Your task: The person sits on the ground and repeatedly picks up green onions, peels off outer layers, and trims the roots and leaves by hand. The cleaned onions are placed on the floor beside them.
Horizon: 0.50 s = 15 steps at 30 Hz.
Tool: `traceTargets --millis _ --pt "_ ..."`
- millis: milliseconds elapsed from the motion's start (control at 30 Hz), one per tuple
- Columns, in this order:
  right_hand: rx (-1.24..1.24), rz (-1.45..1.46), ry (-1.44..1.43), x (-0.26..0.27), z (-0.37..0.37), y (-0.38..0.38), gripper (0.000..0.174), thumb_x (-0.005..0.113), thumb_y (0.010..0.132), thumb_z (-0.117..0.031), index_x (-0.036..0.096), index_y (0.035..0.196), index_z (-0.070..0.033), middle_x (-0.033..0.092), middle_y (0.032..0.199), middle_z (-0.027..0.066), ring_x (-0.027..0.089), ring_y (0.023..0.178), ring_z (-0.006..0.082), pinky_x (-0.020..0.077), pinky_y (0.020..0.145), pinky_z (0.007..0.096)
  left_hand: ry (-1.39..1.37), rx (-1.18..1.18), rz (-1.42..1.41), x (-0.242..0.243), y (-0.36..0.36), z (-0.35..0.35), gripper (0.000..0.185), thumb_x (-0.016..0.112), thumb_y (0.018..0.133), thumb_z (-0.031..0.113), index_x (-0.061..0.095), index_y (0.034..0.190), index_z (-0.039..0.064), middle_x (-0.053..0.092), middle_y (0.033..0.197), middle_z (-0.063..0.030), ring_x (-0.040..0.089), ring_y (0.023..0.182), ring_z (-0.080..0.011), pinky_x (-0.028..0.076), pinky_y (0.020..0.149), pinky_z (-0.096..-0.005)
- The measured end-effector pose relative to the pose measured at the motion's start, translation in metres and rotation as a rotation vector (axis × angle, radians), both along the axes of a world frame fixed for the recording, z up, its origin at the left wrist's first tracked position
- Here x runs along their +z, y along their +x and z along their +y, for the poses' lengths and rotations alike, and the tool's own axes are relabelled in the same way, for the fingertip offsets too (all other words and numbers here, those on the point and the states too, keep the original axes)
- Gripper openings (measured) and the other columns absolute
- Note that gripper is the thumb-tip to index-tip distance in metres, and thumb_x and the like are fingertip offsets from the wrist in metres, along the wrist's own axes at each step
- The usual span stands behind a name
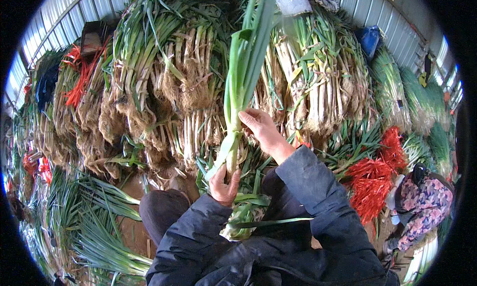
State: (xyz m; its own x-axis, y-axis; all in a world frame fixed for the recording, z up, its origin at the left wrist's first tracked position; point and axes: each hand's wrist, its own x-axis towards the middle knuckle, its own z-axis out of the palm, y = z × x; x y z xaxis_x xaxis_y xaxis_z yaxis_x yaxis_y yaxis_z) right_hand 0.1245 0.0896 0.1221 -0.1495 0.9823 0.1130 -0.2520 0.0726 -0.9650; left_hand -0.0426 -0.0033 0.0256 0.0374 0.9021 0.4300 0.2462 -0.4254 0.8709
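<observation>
A large leek or Welsh onion (234,110) stands roughly upright between my hands, its broad green leaves pointing away from me. My left hand (224,185) grips its lower end, fingers around the pale stalk. Higher up, my right hand (262,131) pinches the stalk where the leaves begin, thumb at its side. A loose outer leaf (223,157) hangs down along the stalk towards my left hand. Between my knees lie cut or stripped green leaves (244,215), with one thin strip reaching to the right.
Tied bundles of rooted onions (193,62) are stacked ahead along a corrugated metal wall (84,8). Red plastic twine (369,185) lies at the right, near a person in a floral jacket (425,207). Loose green onions (111,245) cover ground at the left. A blue object (368,41) rests behind.
</observation>
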Motion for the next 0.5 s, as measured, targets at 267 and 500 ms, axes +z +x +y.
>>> traceTargets --millis 267,500 --pt "0.03 0.157 0.021 -0.012 -0.013 -0.006 0.019 0.068 0.093 -0.013 0.066 0.105 0.001 0.067 0.092 0.0043 0.063 0.078 0.0115 0.0519 0.072 0.0276 -0.084 -0.025 0.013 0.007 0.002 -0.001 0.034 0.074 0.087 0.019 0.062 0.11 -0.003 0.068 0.084 -0.013 0.064 0.073 -0.0177 0.052 0.07 -0.032" --pt "-0.04 -0.07 0.083 -0.028 -0.026 -0.018 0.019 0.071 0.087 -0.008 0.069 0.104 0.001 0.069 0.091 0.0028 0.062 0.078 0.0081 0.0513 0.069 0.0256 -0.11 0.086 -0.066 0.035 0.023 0.018 0.042 0.08 0.083 0.027 0.061 0.103 -0.005 0.068 0.093 -0.0116 0.061 0.087 -0.0153 0.05 0.079 -0.033"
